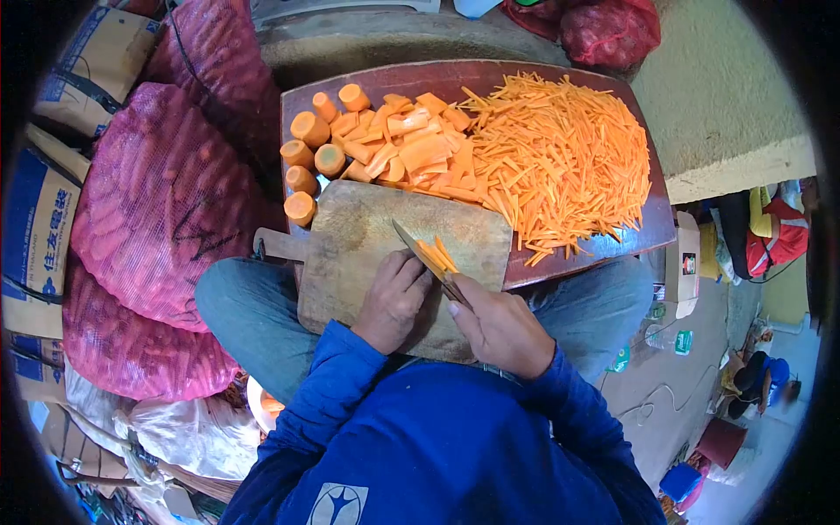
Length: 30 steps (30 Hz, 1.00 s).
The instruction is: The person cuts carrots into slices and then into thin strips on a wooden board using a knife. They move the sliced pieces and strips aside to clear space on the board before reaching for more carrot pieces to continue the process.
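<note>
A worn wooden cutting board [350,236] lies in front of me, its handle pointing left. My right hand [503,331] is closed around the handle of a knife [420,248], whose blade slants up and left over the board. Beside the blade my left hand [395,302] is closed, fingers curled down against the board; what they hold is hidden. A few cut carrot strips [442,255] lie along the blade's right side. Behind the board are flat carrot slices [426,150], with short carrot chunks [310,129] to their left. A large heap of carrot sticks [560,162] lies at the right.
The board rests on a dark reddish table [643,241] and over my lap. Red mesh sacks of carrots [166,210] crowd the left, near cardboard boxes [39,227]. Another red mesh sack [610,33] sits at the back. Plastic bottles [669,339] lie on the floor at right.
</note>
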### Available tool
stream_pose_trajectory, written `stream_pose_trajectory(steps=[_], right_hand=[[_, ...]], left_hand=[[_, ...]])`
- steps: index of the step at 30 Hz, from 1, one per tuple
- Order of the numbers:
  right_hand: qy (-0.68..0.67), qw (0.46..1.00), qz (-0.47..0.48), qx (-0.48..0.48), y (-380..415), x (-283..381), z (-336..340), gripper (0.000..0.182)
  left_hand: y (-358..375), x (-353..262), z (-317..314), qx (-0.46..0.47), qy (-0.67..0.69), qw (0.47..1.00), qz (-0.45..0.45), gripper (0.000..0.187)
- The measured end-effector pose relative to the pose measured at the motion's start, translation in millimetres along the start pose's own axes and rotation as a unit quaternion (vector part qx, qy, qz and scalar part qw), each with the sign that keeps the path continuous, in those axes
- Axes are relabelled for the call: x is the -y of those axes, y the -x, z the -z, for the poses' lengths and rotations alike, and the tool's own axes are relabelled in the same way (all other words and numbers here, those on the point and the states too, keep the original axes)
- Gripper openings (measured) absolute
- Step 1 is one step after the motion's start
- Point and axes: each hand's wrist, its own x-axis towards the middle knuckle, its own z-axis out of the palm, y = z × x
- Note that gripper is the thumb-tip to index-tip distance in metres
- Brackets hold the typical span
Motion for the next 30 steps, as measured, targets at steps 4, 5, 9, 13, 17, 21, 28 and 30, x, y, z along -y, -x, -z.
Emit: stream_pose_trajectory(steps=[4,5,9,13,17,21,28,30], right_hand=[[-0.013,0.999,0.031,-0.012,18,-2,4,0.037],[-0.003,0.999,0.034,-0.008,20,-3,4,0.037],[-0.017,1.000,0.002,-0.022,6,-11,-8,0.036],[-0.015,0.999,0.036,-0.028,9,-9,-3,0.039],[-0.008,0.999,0.037,-0.035,18,-12,-8,0.038],[-0.001,1.000,0.002,-0.015,3,-5,-5,0.038],[-0.017,1.000,0.009,-0.012,2,-9,-10,0.038],[-0.004,1.000,0.016,-0.024,-2,-8,-9,0.037]], left_hand=[[1,-2,-1,-0.021,0.021,0.999,0.025,0.035],[1,-1,-1,-0.013,0.006,1.000,0.016,0.035],[0,-3,1,-0.013,-0.023,1.000,0.006,0.037],[4,0,1,0.002,-0.068,0.998,-0.003,0.036],[7,-4,0,0.000,-0.089,0.996,0.016,0.033],[4,-4,-2,-0.011,-0.087,0.996,0.018,0.032],[5,-5,-2,0.000,-0.100,0.995,0.022,0.035],[6,-2,-3,-0.010,-0.086,0.996,0.022,0.036]])
